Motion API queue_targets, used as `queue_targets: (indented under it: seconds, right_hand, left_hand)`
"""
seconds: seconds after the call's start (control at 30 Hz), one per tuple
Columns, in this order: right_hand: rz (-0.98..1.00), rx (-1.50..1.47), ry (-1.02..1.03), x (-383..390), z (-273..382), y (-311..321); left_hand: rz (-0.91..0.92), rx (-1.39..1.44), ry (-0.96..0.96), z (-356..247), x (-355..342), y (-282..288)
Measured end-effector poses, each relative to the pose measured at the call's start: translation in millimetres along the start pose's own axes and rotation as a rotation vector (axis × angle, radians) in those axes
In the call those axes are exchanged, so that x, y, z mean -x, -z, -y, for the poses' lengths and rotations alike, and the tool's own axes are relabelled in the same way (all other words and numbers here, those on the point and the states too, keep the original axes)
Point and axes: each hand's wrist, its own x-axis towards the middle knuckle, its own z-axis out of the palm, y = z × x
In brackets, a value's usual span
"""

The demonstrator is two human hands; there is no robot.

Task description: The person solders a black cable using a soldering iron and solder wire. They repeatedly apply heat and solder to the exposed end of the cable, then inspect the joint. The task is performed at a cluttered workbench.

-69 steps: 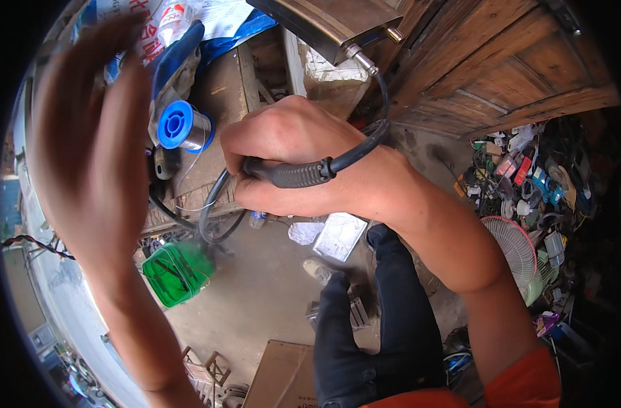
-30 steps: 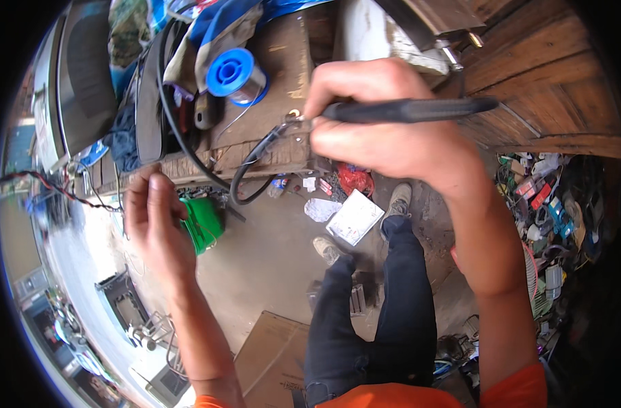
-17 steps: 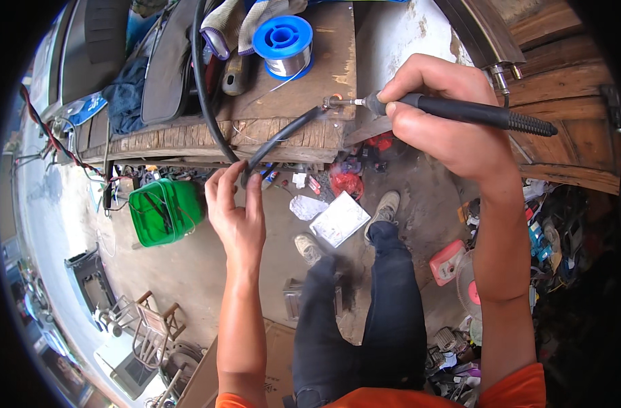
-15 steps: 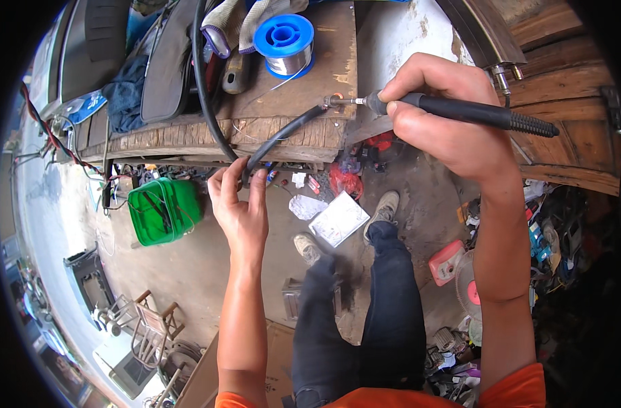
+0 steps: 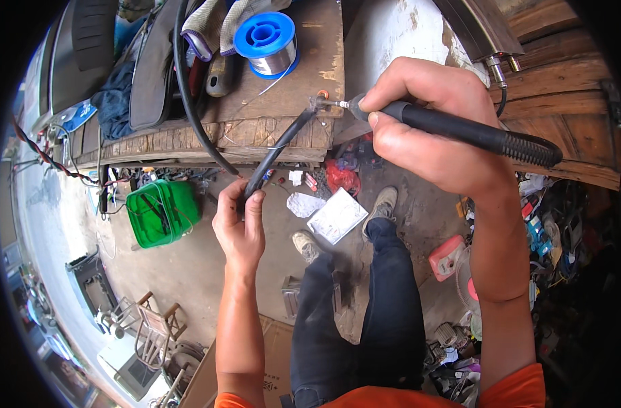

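My right hand [image 5: 433, 160] grips a black soldering iron [image 5: 470, 129] with a corded handle, its metal tip at the end of a thick black cable [image 5: 290, 132]. That joint lies over the front of the wooden bench [image 5: 314, 47], beside a small copper-coloured piece [image 5: 322, 94]; fine detail there is too small to tell. My left hand [image 5: 239, 224] is closed around the cable lower down, below the bench edge. A blue spool of silvery solder [image 5: 273, 58] stands on the bench, with gloves [image 5: 198, 37] to its left. The iron's cord runs to a metal box [image 5: 474, 27] at upper right.
A green bucket [image 5: 147, 211] sits on the floor below the bench's left end. A wooden door [image 5: 562, 122] is at right, above piled scrap [image 5: 538, 231] and a pink fan base [image 5: 446, 258]. A white flat item [image 5: 337, 217] lies near my feet, cardboard [image 5: 276, 353] behind.
Earlier my left hand was raised, off the cable; it has come onto the cable and moved slightly down. The iron's tip has come to the cable end. The view has shifted.
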Motion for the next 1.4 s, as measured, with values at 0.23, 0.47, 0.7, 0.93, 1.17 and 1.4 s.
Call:
queue_targets:
  seconds: [0.23,0.47,0.7,0.93,1.17,1.4]
  right_hand:
    - [-0.066,0.064,0.117,0.3,-3.8,-2.1]
    - [-0.125,0.012,0.037,5.6,1.1,0.3]
    - [-0.100,-0.026,0.014,6.9,5.2,5.4]
    - [-0.069,-0.114,-0.005,6.5,-2.7,-3.4]
    - [-0.103,-0.033,0.003,7.2,-0.2,-1.1]
    - [-0.088,-0.038,0.054,6.6,-3.1,-1.5]
  left_hand:
    - [-0.001,0.146,0.072,-7.1,7.2,-9.9]
    - [-0.005,0.069,0.090,-3.9,10.4,-6.4]
    - [-0.004,0.048,0.058,-7.4,8.9,-1.1]
    - [-0.017,0.057,0.090,-9.6,10.0,-0.2]
    - [-0.009,0.056,0.128,-29.2,7.5,6.6]
    - [-0.015,0.076,0.222,-58.1,4.2,10.5]
